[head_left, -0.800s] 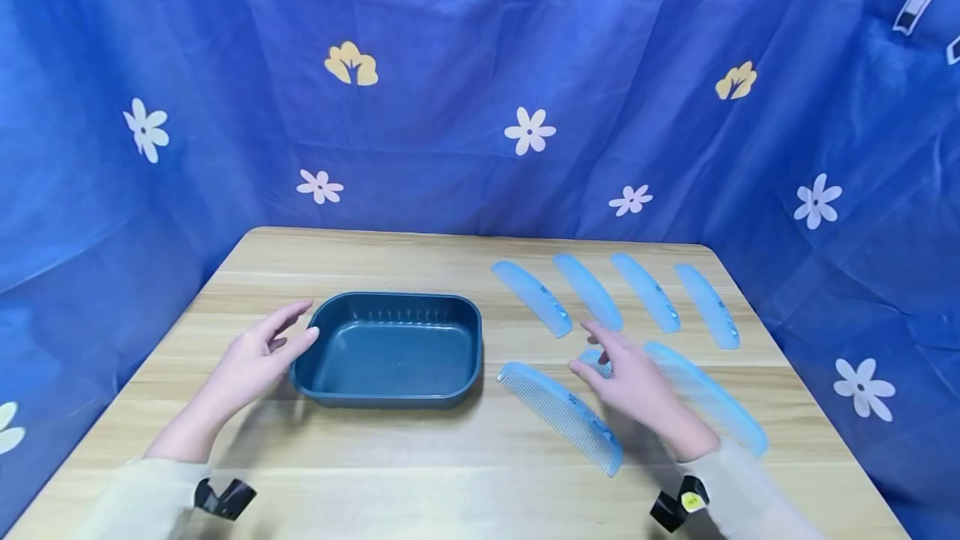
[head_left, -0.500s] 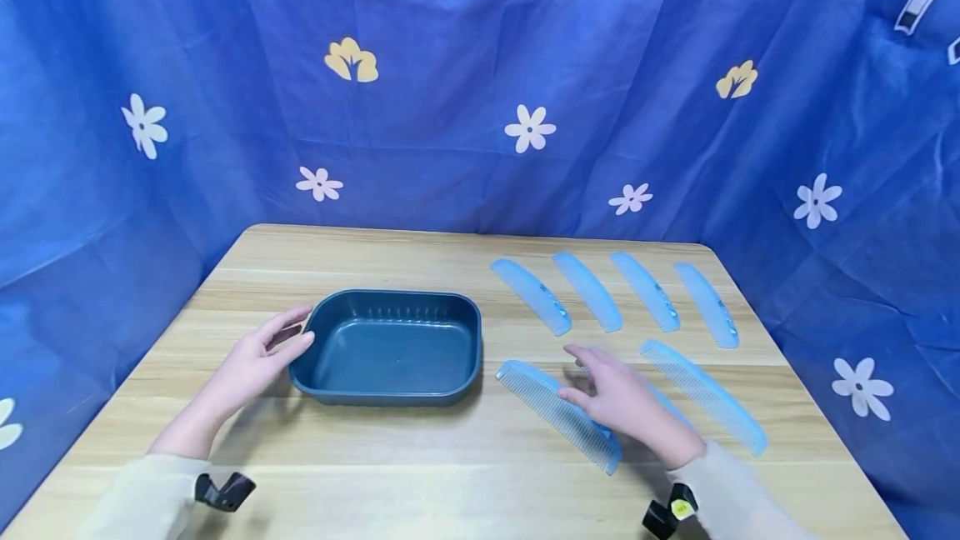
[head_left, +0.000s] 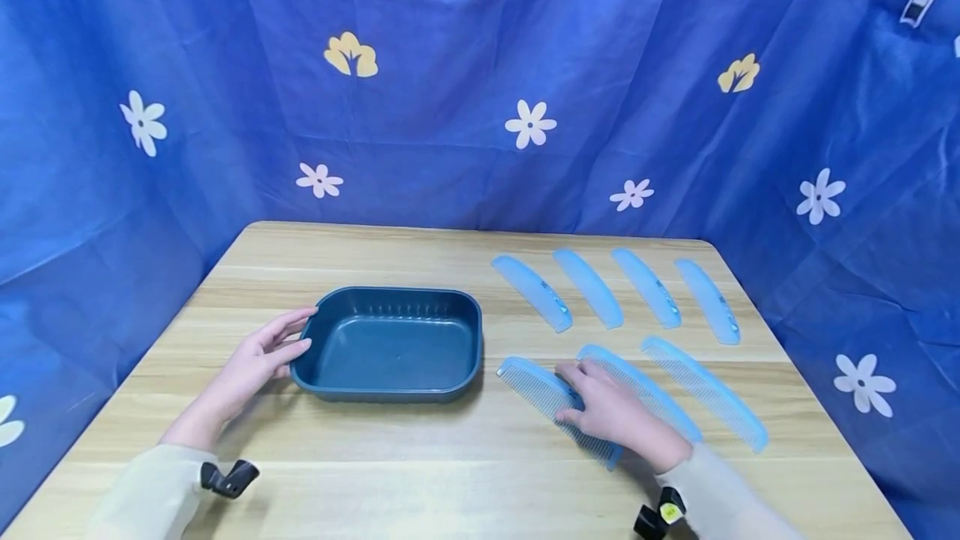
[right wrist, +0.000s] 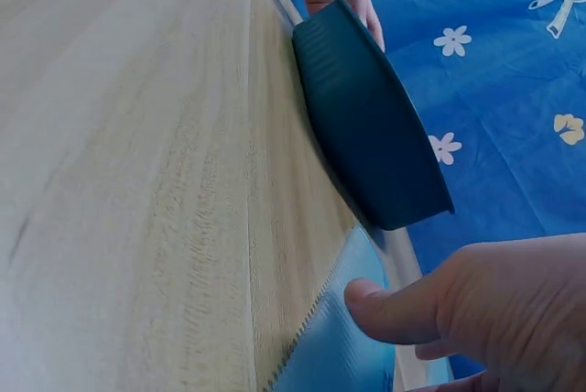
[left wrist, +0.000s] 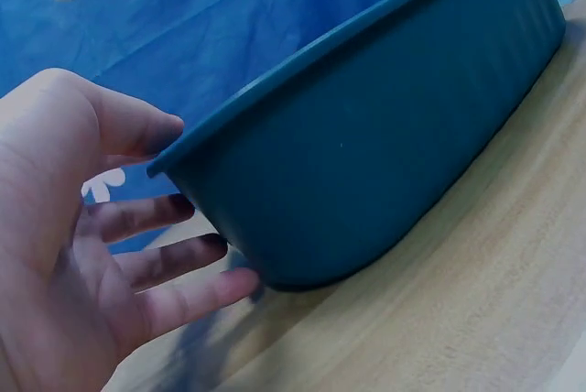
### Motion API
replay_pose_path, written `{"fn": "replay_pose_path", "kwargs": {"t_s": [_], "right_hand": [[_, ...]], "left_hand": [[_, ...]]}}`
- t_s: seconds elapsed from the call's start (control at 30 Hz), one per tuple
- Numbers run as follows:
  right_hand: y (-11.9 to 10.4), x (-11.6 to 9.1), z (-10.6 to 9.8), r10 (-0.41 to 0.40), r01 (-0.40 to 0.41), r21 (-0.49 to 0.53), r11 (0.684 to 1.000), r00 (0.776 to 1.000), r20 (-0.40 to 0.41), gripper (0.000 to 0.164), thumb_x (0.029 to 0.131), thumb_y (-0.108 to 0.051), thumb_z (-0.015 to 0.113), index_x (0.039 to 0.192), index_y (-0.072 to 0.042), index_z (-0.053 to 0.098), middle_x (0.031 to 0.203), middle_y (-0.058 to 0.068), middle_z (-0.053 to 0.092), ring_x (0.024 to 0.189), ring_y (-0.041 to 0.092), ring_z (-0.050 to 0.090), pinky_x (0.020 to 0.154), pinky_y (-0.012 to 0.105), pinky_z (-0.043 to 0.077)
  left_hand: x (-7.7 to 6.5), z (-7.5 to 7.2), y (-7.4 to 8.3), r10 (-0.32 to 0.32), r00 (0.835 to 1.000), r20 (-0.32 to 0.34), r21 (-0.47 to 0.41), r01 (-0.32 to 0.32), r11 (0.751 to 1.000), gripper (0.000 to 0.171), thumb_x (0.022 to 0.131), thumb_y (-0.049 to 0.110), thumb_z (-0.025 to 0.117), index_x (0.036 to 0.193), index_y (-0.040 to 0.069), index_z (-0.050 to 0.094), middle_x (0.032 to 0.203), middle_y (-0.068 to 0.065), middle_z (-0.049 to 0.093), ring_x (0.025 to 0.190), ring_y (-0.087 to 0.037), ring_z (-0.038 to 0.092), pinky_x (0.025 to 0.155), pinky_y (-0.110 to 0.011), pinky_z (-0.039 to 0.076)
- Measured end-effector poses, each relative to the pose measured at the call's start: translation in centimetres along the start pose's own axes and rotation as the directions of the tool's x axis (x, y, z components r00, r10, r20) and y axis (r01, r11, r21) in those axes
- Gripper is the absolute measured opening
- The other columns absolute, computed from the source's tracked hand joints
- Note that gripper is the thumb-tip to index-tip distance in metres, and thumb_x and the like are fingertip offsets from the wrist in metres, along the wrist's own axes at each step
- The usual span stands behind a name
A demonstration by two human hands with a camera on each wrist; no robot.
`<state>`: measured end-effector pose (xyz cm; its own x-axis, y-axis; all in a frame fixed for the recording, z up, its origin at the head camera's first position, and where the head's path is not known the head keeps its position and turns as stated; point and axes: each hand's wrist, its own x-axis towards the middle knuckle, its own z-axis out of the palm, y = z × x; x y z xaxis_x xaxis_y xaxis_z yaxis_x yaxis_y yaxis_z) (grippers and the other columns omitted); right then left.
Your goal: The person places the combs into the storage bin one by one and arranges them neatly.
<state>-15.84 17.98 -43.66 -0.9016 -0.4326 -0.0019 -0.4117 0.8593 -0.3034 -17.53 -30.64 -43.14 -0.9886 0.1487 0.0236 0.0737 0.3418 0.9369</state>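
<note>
A light-blue comb (head_left: 534, 382) lies slanted on the table, the nearest to the tray in the front row. Over its middle is my right hand (head_left: 611, 407), thumb (right wrist: 394, 311) above the comb's face and fingers by its back edge; the comb still lies flat. Whether the fingertips touch it is hard to see. To the left, my left hand (head_left: 251, 365) is at the left end of a dark teal tray (head_left: 390, 397). Its fairly straight fingers (left wrist: 197, 305) meet the outer wall, with one fingertip at the rim.
Two more large combs, the middle one (head_left: 637, 386) and the outer one (head_left: 708, 394), lie right of the hand. Several smaller blue combs (head_left: 588, 286) form a row behind. A blue patterned cloth (head_left: 450, 107) surrounds the wooden table (head_left: 420, 473).
My right hand has moved left and lower, from over the middle large comb to the one nearest the tray. My left hand has come slightly closer against the tray.
</note>
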Motion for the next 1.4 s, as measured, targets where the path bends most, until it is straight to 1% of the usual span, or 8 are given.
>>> {"fn": "replay_pose_path", "kwargs": {"t_s": [0.07, 0.2, 0.4, 0.63, 0.9, 1.03, 1.2, 1.4], "right_hand": [[0.0, 0.1, 0.1, 0.002, -0.002, 0.008, 1.0, 1.0, 0.0, 0.063, 0.077, -0.036, 0.075, 0.13, -0.01, 0.053, 0.104, 0.004, 0.053, 0.086, 0.017, 0.05, 0.069, 0.035, 0.047], [0.0, 0.2, 0.3, 0.013, -0.013, 0.012, 1.0, 1.0, 0.003, 0.063, 0.076, -0.035, 0.076, 0.129, -0.01, 0.054, 0.102, 0.003, 0.052, 0.084, 0.016, 0.048, 0.067, 0.034, 0.046], [-0.1, 0.4, 0.4, 0.024, -0.025, 0.028, 0.999, 0.999, 0.035, 0.063, 0.074, -0.031, 0.078, 0.128, -0.01, 0.054, 0.098, 0.002, 0.05, 0.082, 0.016, 0.047, 0.064, 0.034, 0.044], [-0.1, 0.8, 0.0, -0.022, 0.021, 0.025, 0.999, 0.998, 0.06, 0.067, 0.072, -0.03, 0.08, 0.129, -0.009, 0.053, 0.1, 0.005, 0.052, 0.079, 0.017, 0.049, 0.067, 0.036, 0.045], [0.4, 1.1, -0.1, -0.013, 0.0, 0.156, 0.988, 0.996, 0.083, 0.068, 0.071, -0.026, 0.081, 0.13, -0.013, 0.051, 0.102, 0.003, 0.053, 0.082, 0.016, 0.051, 0.069, 0.039, 0.048], [1.1, 1.1, -0.2, -0.037, 0.016, 0.26, 0.965, 0.996, 0.08, 0.062, 0.075, -0.018, 0.077, 0.131, -0.012, 0.051, 0.097, 0.001, 0.057, 0.082, 0.015, 0.054, 0.071, 0.037, 0.048], [1.5, 1.1, -0.6, -0.074, 0.028, 0.402, 0.915, 0.992, 0.1, 0.054, 0.082, -0.008, 0.069, 0.132, -0.01, 0.049, 0.084, -0.002, 0.057, 0.072, 0.013, 0.053, 0.064, 0.03, 0.047], [1.6, 1.1, -0.8, -0.089, 0.04, 0.459, 0.887, 0.992, 0.085, 0.053, 0.085, -0.004, 0.066, 0.134, -0.01, 0.047, 0.084, -0.001, 0.055, 0.069, 0.014, 0.051, 0.059, 0.028, 0.047]], "left_hand": [[0.1, 0.0, -0.2, -0.019, 1.0, 0.004, -0.019, 0.019, 1.0, 0.056, 0.095, 0.025, 0.054, 0.145, 0.014, 0.033, 0.142, -0.027, 0.027, 0.099, 0.004, 0.047, 0.059, -0.024, 0.049], [0.0, -0.1, -0.5, -0.04, 0.998, 0.039, -0.113, 0.044, 0.993, 0.056, 0.095, 0.023, 0.053, 0.146, 0.017, 0.03, 0.143, -0.028, 0.021, 0.104, 0.007, 0.047, 0.069, -0.027, 0.054], [0.0, -0.2, -1.0, -0.005, 0.995, 0.1, -0.249, 0.029, 0.968, 0.054, 0.097, 0.017, 0.049, 0.147, 0.015, 0.027, 0.142, -0.027, 0.017, 0.106, -0.001, 0.053, 0.076, -0.039, 0.054], [-0.3, -0.2, -1.6, 0.04, 0.995, 0.095, -0.241, -0.016, 0.97, 0.053, 0.099, 0.015, 0.045, 0.148, 0.015, 0.026, 0.143, -0.032, 0.012, 0.109, 0.001, 0.049, 0.075, -0.038, 0.054], [-0.1, -0.2, -2.3, 0.08, 0.995, 0.062, -0.219, -0.065, 0.974, 0.051, 0.099, 0.014, 0.044, 0.147, 0.014, 0.027, 0.141, -0.029, 0.017, 0.11, -0.001, 0.049, 0.073, -0.037, 0.055], [0.0, -0.1, -2.4, 0.086, 0.994, 0.062, -0.237, -0.069, 0.969, 0.051, 0.099, 0.014, 0.044, 0.147, 0.013, 0.027, 0.141, -0.028, 0.018, 0.109, -0.003, 0.051, 0.073, -0.037, 0.055], [0.0, 0.0, -2.5, 0.091, 0.994, 0.065, -0.245, -0.073, 0.967, 0.051, 0.099, 0.014, 0.043, 0.147, 0.013, 0.027, 0.141, -0.026, 0.019, 0.108, -0.006, 0.053, 0.073, -0.037, 0.055], [0.0, 0.0, -2.7, 0.094, 0.994, 0.06, -0.237, -0.077, 0.968, 0.051, 0.099, 0.014, 0.042, 0.148, 0.014, 0.026, 0.141, -0.027, 0.019, 0.108, -0.007, 0.053, 0.072, -0.037, 0.055]]}}
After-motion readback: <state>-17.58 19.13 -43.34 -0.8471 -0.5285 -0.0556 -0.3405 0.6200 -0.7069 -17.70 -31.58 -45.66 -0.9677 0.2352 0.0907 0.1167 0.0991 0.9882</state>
